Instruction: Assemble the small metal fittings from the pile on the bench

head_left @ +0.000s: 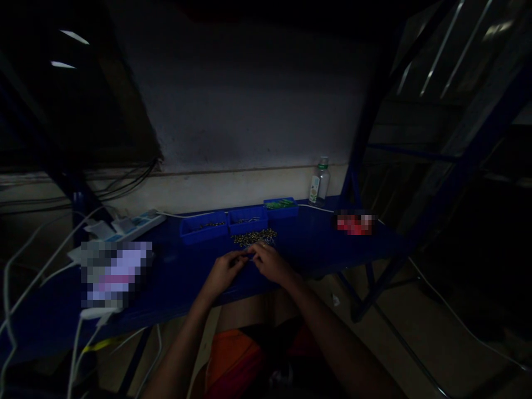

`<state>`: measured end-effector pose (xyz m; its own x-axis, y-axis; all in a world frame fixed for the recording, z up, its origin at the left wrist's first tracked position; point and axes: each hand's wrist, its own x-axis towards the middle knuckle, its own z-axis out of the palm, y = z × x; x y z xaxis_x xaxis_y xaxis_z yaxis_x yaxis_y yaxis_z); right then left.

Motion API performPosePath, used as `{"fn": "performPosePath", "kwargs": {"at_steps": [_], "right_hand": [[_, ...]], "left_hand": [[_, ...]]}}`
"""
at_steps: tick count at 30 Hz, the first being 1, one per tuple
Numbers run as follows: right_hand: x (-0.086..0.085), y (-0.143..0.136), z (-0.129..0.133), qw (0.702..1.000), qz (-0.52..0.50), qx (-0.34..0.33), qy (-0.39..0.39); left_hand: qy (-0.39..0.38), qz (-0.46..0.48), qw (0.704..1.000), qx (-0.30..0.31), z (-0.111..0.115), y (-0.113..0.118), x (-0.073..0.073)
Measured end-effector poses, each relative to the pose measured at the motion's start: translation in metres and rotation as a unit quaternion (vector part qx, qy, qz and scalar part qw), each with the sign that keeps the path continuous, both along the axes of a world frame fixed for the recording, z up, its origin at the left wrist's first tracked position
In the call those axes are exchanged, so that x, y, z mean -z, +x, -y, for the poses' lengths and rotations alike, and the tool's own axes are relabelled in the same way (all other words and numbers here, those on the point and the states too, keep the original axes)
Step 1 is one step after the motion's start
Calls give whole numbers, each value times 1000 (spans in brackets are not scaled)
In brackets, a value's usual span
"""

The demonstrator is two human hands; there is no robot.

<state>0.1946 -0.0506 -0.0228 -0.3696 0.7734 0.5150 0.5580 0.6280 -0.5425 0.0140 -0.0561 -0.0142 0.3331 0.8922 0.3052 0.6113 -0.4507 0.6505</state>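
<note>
My left hand (226, 270) and my right hand (268, 261) meet near the front edge of the blue table (174, 282). The fingers of both are bent and pinched together, and whatever lies between them is too small and dark to make out. Just beyond the fingertips is a pile of small brass-coloured metal parts (249, 238). Behind the pile stand a blue tray with small metal pieces (203, 227), a second blue tray (247, 220) with a few thin pieces, and a blue tray with green items (281, 206).
A clear bottle (320, 183) stands at the back right, near a blurred red item (355, 223). On the left are a white power strip (141, 224), white cables and a blurred purple item (118, 274). Blue metal posts flank the table.
</note>
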Motion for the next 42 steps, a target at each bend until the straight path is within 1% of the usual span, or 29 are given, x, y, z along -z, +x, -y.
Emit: {"fn": "performPosePath", "kwargs": {"at_steps": [1,3,5,8,13,15,19,24,32,35,38,40,42], "right_hand": [[1,-7,1,999,-10,-40,-6],[5,-15,-1,996,-44,-74,-29],[11,-18,-7,992,-91,-70,-51],[18,-14,-14,986,-136,-66,-69],[21,-11,-16,980,-177,-38,-85],[20,-11,-14,983,-167,-27,-69],[16,-12,-10,994,-108,-11,-28],[12,-11,-5,997,-71,-2,-16],[12,-11,-6,997,-63,-25,-25],[13,-12,-5,997,-70,-30,-29],[13,-12,-5,996,-82,-19,-39],[13,-12,-5,995,-92,-18,-41],[12,-12,-5,994,-103,-21,-41]], "left_hand": [[0,-5,1000,1,0,0,0],[4,-15,1000,8,1,0,-1],[6,-18,1000,13,1,-1,0],[5,-14,1000,12,1,-1,0],[6,-30,1000,6,-1,-1,2],[6,-27,1000,-2,-1,-2,3],[11,1,1000,-11,0,-3,3],[17,28,999,2,2,-2,1],[32,39,999,9,1,-1,0],[32,51,998,-12,3,-2,0],[15,85,996,-37,2,-4,2],[7,96,995,-35,1,-4,3],[6,87,996,-26,0,-4,3]]}}
